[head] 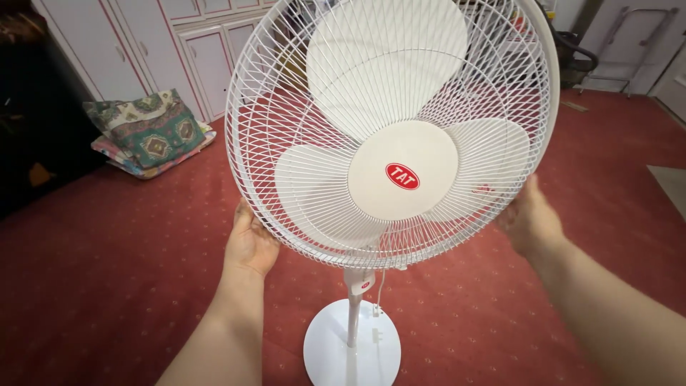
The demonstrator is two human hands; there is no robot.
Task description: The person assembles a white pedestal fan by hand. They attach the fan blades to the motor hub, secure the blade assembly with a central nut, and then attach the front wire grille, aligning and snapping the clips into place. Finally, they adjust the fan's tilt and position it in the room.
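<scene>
While the white pedestal fan [389, 136] stands on the red carpet [107, 286], its round wire guard [286, 93] is held at both lower sides; the left hand [249, 243] is cupped against the lower left rim, and the right hand [530, 218] is pressed against the lower right rim. The fingers of both hands are hidden behind the guard, so it cannot be told whether they are hooked round the wires or merely laid flat; the thumbs alone are seen, resting on the rim. A steady hold is judged to call for even pressure from both sides, with the head kept from twisting on the pole [353, 314] and the round base [350, 350] left flat on the carpet; the thin cord [381, 286] beside the pole is best kept clear. Inside the guard, as the one enclosure present, three pale blades [386, 57] and a round hub cap [404, 179] with a red oval badge are enclosed. Folded patterned bedding [146, 132] lies by the white cupboards [179, 50] at the left.
</scene>
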